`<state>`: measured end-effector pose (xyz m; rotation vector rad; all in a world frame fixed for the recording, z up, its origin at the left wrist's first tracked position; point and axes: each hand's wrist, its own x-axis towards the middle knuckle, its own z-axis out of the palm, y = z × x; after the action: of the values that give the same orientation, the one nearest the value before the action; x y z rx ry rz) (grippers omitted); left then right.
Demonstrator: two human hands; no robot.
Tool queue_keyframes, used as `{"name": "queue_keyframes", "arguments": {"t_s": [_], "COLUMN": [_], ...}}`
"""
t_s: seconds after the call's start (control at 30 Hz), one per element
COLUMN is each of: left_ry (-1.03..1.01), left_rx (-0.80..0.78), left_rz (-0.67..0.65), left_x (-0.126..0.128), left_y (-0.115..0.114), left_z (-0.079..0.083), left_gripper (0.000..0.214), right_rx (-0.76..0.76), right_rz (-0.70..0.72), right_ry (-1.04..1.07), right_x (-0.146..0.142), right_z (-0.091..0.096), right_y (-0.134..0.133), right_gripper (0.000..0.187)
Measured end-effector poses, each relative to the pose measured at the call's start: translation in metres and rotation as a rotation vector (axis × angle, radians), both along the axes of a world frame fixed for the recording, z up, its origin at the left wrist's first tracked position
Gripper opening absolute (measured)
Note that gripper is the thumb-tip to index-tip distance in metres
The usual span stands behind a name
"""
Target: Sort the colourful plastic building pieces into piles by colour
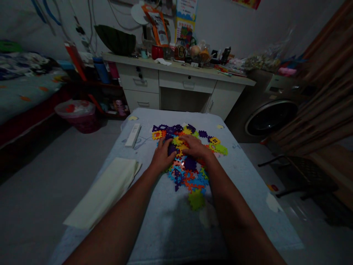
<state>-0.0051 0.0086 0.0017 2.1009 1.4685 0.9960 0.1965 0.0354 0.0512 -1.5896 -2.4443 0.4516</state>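
Left hand (162, 156) and right hand (195, 146) are held half-curled, thumbs apart; whether anything is gripped cannot be told. On the cloth-covered table (162, 224), notched plastic pieces (190, 163) are heaped beneath them, presumably for two-handed reach; one green piece (196, 200) is set at the near end.

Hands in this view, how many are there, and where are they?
2. The left hand is at the left side of the piece pile; the right hand reaches over its upper middle. No others show.

Dim light; pale wall (217, 27), white desk (173, 78), grey floor (78, 158).
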Motion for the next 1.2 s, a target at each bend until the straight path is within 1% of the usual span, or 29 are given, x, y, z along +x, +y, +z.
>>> {"name": "queue_keyframes", "arguments": {"t_s": [0.07, 0.17, 0.27, 0.33, 0.37, 0.43, 0.47, 0.53, 0.57, 0.6, 0.63, 0.7, 0.73, 0.77, 0.83, 0.9, 0.97, 1.13, 1.2], "left_ry": [0.012, 0.091, 0.173, 0.193, 0.196, 0.207, 0.217, 0.235, 0.231, 0.216, 0.189, 0.119, 0.080, 0.040, -0.034, -0.073, -0.062, 0.067, 0.122], "left_rx": [0.028, 0.065, 0.091, 0.104, 0.103, 0.084, 0.070, 0.051, 0.049, 0.052, 0.058, 0.072, 0.079, 0.082, 0.083, 0.081, 0.087, 0.103, 0.084], "left_rz": [0.038, 0.153, 0.261, 0.280, 0.266, 0.181, 0.119, -0.004, -0.061, -0.115, -0.166, -0.254, -0.284, -0.297, -0.292, -0.265, -0.209, 0.031, 0.114], "left_x": [0.000, -0.001, -0.001, -0.001, -0.001, 0.000, 0.001, 0.001, 0.001, 0.001, 0.000, 0.000, 0.000, 0.000, -0.001, -0.001, -0.002, -0.005, -0.007], "left_y": [0.000, -0.002, -0.005, -0.006, -0.006, -0.007, -0.006, -0.006, -0.006, -0.006, -0.006, -0.007, -0.008, -0.009, -0.010, -0.011, -0.010, -0.010, -0.011], "left_z": [0.001, 0.003, 0.005, 0.006, 0.006, 0.006, 0.005, 0.004, 0.003, 0.003, 0.003, 0.004, 0.005, 0.006, 0.009, 0.011, 0.011, 0.009, 0.008], "left_gripper": [0.052, 0.043, 0.036, 0.034, 0.034, 0.036, 0.038, 0.045, 0.048, 0.051, 0.052, 0.051, 0.049, 0.047, 0.042, 0.039, 0.036, 0.035, 0.036], "right_rx": [0.013, 0.015, 0.022, 0.025, 0.023, 0.014, 0.006, -0.015, -0.026, -0.037, -0.048, -0.086, -0.110, -0.130, -0.136, -0.105, -0.069, 0.020, 0.052], "right_rz": [-0.110, -0.255, -0.341, -0.370, -0.387, -0.408, -0.403, -0.344, -0.297, -0.252, -0.211, -0.141, -0.111, -0.087, -0.051, -0.040, -0.044, -0.065, -0.104], "right_ry": [-0.085, -0.184, -0.229, -0.244, -0.253, -0.261, -0.251, -0.202, -0.172, -0.145, -0.123, -0.094, -0.085, -0.080, -0.081, -0.089, -0.093, -0.097, -0.093], "right_x": [0.004, 0.017, 0.031, 0.039, 0.042, 0.046, 0.048, 0.051, 0.053, 0.054, 0.056, 0.058, 0.058, 0.057, 0.053, 0.047, 0.041, 0.034, 0.034], "right_z": [0.000, 0.004, 0.011, 0.016, 0.019, 0.023, 0.024, 0.025, 0.024, 0.021, 0.018, 0.010, 0.005, 0.001, -0.006, -0.012, -0.014, -0.015, -0.014], "right_y": [-0.001, -0.002, -0.003, -0.007, -0.009, -0.017, -0.023, -0.039, -0.048, -0.059, -0.070, -0.092, -0.102, -0.111, -0.123, -0.126, -0.121, -0.087, -0.072], "right_gripper": [0.062, 0.052, 0.042, 0.037, 0.035, 0.033, 0.034, 0.036, 0.038, 0.046, 0.060, 0.095, 0.108, 0.116, 0.124, 0.120, 0.109, 0.080, 0.066]}}
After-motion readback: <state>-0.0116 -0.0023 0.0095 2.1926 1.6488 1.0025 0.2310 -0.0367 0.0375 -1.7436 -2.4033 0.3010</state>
